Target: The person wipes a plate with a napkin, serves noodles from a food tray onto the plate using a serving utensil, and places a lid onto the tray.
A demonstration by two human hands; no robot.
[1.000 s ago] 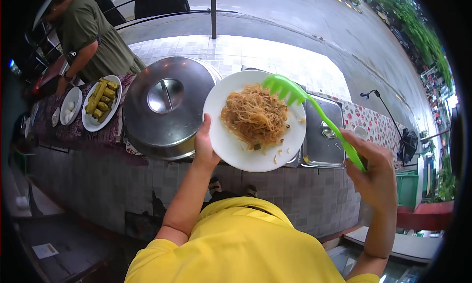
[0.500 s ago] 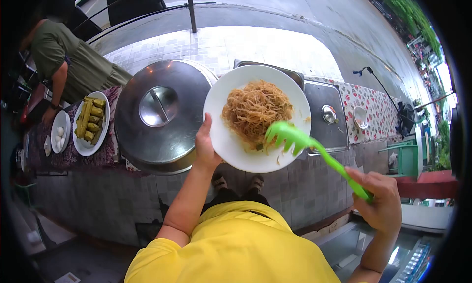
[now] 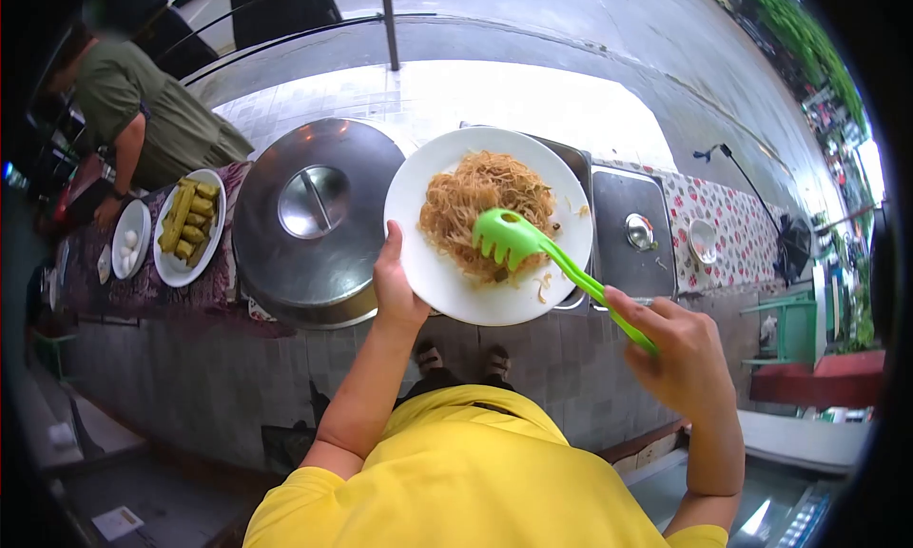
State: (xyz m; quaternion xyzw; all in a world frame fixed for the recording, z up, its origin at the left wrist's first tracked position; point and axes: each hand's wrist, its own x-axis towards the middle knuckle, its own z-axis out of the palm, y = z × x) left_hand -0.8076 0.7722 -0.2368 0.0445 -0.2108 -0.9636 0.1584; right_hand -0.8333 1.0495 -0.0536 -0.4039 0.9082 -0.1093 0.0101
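My left hand grips the left rim of a round white plate, thumb on top. Brown noodles lie heaped on the plate, with a few loose strands near its right side. In my right hand is the handle of a green pronged spaghetti server. Its head rests on the lower middle of the noodles. Behind the plate are metal trays, partly hidden by it.
A large lidded metal pot stands left of the plate. Further left are an oval plate of green wrapped food, a dish of eggs and a person in green. A lidded metal tray and a small bowl are right.
The green server and my right hand have moved left and down from the plate's upper right, and the server's head now lies over the noodles. My left hand still holds the plate.
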